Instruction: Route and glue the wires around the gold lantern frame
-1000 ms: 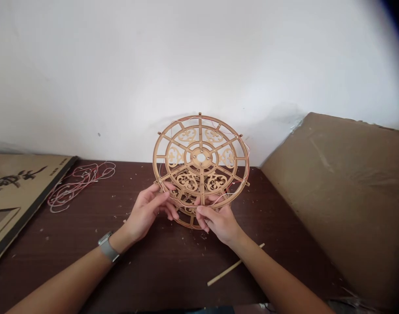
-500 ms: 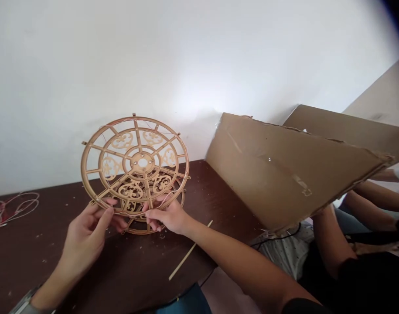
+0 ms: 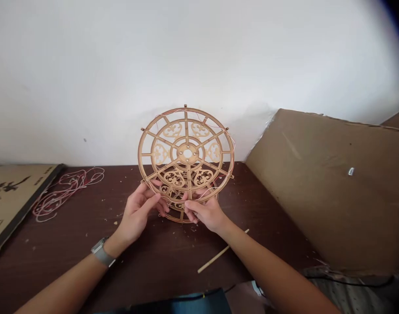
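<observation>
Since half a second ago, the view has turned back toward the left, so the arms of another person, which were visible beyond the cardboard sheet (image 3: 317,183), are now out of sight. The wooden wheel (image 3: 182,158) is again near the middle of the view, and the two hands keep almost the same hold on it.

The wheel stands tilted above the dark table (image 3: 153,257), its open pattern facing the person, with the white wall (image 3: 186,52) behind. The left hand (image 3: 137,209) is partly closed: its thumb lies on the lower left rim and its fingers reach behind. The right hand (image 3: 207,213) is also partly closed and pinches the bottom of the rim, near a spoke, with thumb in front and fingers at the back. A thin wire (image 3: 209,189) runs along the rim.

Behind and below there is a second wheel (image 3: 171,217); I cannot tell if it is joined to the first. A grey watch (image 3: 103,254) is on the left wrist.

A thin stick (image 3: 214,259) lies on the table, beside the right forearm. To the left are tangled red and white wires (image 3: 70,186), near a printed box (image 3: 25,200).
</observation>
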Demonstrator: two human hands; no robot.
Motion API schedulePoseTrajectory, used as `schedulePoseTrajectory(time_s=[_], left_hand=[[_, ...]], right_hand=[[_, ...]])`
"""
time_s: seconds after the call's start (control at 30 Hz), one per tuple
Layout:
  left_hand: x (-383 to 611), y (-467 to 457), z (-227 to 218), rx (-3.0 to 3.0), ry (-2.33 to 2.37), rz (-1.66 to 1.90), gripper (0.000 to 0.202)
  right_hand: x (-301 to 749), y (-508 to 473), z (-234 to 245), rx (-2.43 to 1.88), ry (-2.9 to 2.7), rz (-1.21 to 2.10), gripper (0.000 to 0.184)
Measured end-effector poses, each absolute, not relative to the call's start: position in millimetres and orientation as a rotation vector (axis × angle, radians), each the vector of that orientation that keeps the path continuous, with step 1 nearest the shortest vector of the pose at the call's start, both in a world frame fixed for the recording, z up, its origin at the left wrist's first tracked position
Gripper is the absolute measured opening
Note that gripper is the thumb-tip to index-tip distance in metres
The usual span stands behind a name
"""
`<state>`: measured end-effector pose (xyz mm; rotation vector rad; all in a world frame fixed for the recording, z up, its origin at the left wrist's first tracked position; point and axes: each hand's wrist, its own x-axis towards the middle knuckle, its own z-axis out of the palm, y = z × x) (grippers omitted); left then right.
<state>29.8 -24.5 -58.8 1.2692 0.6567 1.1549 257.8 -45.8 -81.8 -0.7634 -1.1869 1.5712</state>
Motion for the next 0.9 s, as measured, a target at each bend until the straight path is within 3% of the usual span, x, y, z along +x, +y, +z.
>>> schedulePoseTrajectory(time_s=[0.47, 0.9], left_hand=[[47, -28, -57, 1.203, 0.948, 1.37, 0.043], [52, -36, -58, 1.166, 0.97, 1.329, 0.042]], right_hand=[[246, -31, -76, -0.864, -1.271, 1.536, 0.058], [250, -40, -89, -0.839, -1.272, 1.583, 0.057]])
